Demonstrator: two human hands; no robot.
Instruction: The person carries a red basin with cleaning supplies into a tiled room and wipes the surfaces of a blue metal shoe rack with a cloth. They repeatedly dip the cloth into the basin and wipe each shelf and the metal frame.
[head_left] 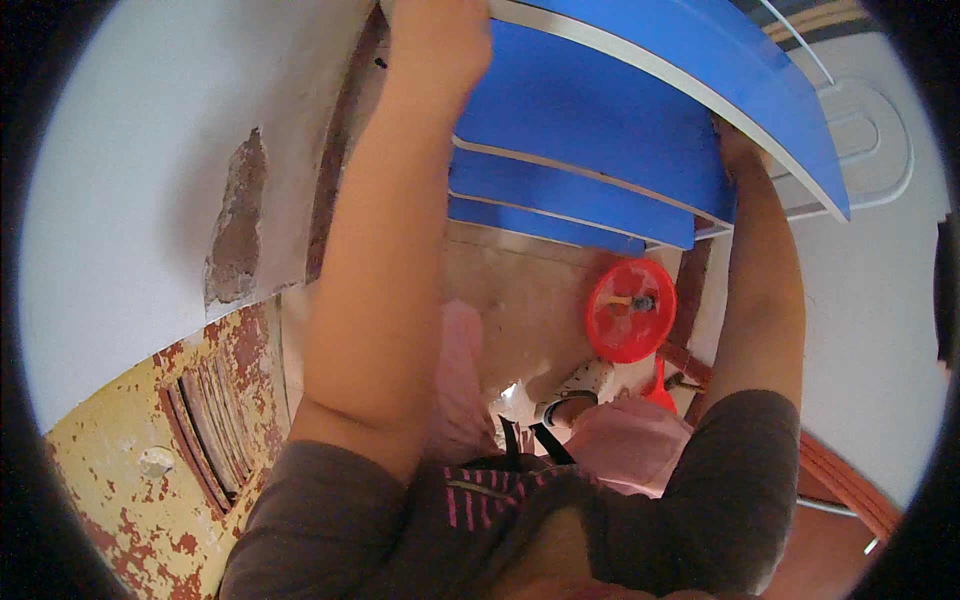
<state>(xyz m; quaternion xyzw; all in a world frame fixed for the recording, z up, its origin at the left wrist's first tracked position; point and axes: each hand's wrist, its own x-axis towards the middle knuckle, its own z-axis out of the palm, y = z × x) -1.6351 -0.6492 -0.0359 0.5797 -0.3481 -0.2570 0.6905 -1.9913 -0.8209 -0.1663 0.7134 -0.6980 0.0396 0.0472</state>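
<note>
Both arms were raised to a blue shelf unit with white-edged boards, mounted or held up against the wall; which, I couldn't tell. Four blue boards were stacked in steps, the top one longest and curving toward the upper right.

Left hand was at the left end of the top board, fingers wrapped over its edge, gripping it. It was blurred, so finger detail was unclear.

Right hand was under the right end of the top board, mostly hidden behind it. It was touching the board, but I couldn't tell the grip.

Below the shelves, on the floor: a red round dish with a small dark item in it, just beside the right forearm. The person wore a dark grey top and pink trousers.

On the left, a white wall with a patch of broken plaster, and a yellow door with peeling paint in the lower left corner.
</note>
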